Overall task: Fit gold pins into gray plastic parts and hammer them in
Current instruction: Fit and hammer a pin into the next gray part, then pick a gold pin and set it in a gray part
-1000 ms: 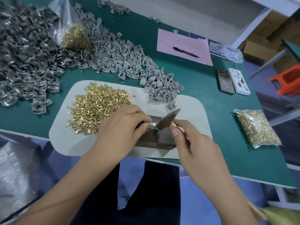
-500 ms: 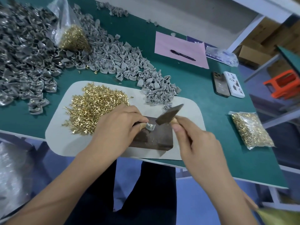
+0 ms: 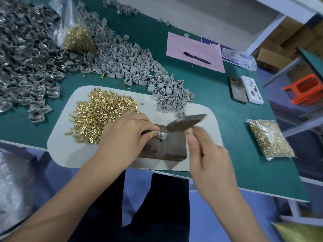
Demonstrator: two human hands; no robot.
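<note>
Blue label point(image 3: 225, 49) beside pink sheet point(image 3: 194, 49), writing seemingly illegible

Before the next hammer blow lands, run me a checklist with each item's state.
1. Gray part seated on the dark block: ok.
2. Left hand pinches the part steady: ok.
3. Right hand grips the hammer: ok.
4. Hammer head raised above the part: ok.
5. Left fingertips clear of the strike spot: not ok, they sit right beside it.
6. Pin upright in the part: cannot tell.
</note>
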